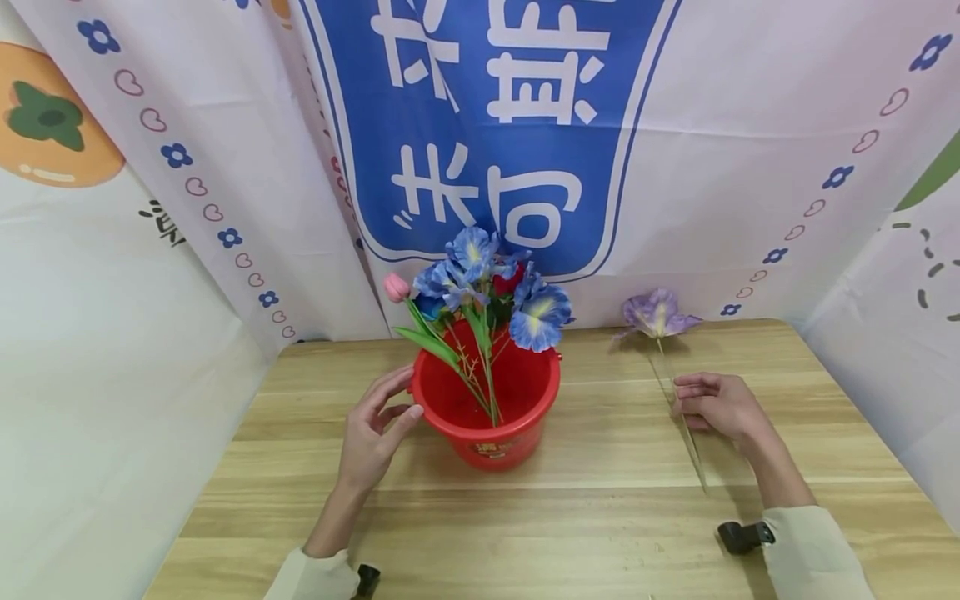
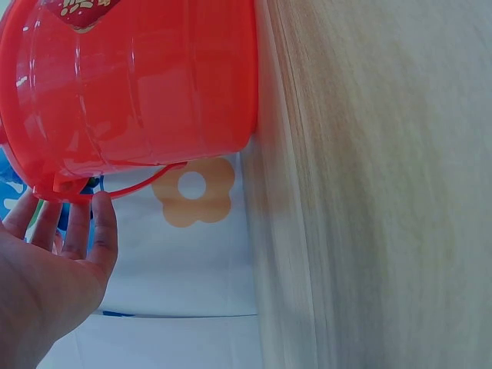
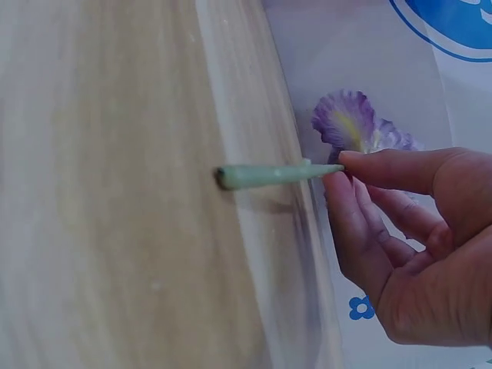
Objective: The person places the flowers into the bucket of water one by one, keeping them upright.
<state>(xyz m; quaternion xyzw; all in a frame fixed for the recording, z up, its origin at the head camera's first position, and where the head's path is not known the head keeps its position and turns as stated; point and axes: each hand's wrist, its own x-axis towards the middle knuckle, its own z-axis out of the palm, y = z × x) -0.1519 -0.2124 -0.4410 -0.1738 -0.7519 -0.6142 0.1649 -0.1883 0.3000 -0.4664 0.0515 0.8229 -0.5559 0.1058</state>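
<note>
A red plastic bucket (image 1: 517, 448) stands on the wooden table with several artificial flowers leaning inside it: blue irises (image 1: 540, 317), a pink tulip (image 1: 396, 287) and a red bloom (image 1: 508, 279). Against the bucket's left rim rests my left hand (image 1: 369, 437), fingers fairly straight; in the left wrist view the fingertips (image 2: 102, 211) touch the rim by the handle joint. To the right of the bucket, my right hand (image 1: 722, 407) pinches the green stem (image 3: 265, 176) of a purple iris (image 1: 657, 315) between thumb and fingers. Its bloom points away toward the back wall, its stem end toward me.
Printed white cloth (image 1: 712, 208) with a blue panel hangs behind the table (image 1: 600, 517), and more cloth stands at both sides. A thin red handle (image 2: 142, 184) hangs on the bucket. Small bits lie near the table's front.
</note>
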